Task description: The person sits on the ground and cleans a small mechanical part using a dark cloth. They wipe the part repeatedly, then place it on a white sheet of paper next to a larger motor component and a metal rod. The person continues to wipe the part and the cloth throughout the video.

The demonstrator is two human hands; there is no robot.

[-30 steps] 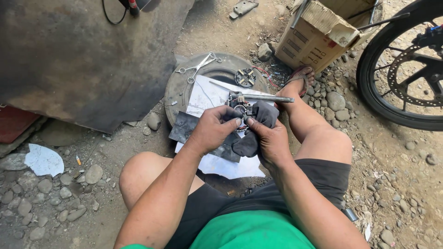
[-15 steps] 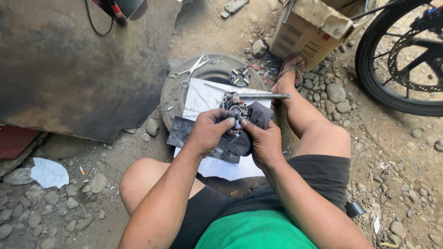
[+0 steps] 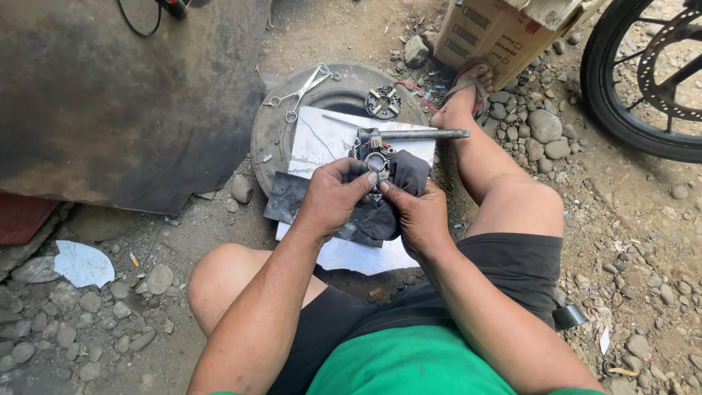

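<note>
Both hands, the left hand point(image 3: 333, 197) and right hand point(image 3: 417, 212), are grasping one small metal part point(image 3: 375, 159) wrapped in one dark rag point(image 3: 398, 186), above one white sheet point(image 3: 329, 143); one pair of scissors point(image 3: 301, 91) is lying far left

We sit outdoors on bare ground point(image 3: 219, 241) of packed dirt, under flat daylight. Grey stones point(image 3: 545, 124) lie scattered toward the right, and more pebbles point(image 3: 66, 322) gather at the lower left. A large dark slab point(image 3: 124, 95) fills the upper left. A cardboard box point(image 3: 504, 29) stands at the top, with a motorcycle wheel point(image 3: 651, 80) in the top right corner.
</note>
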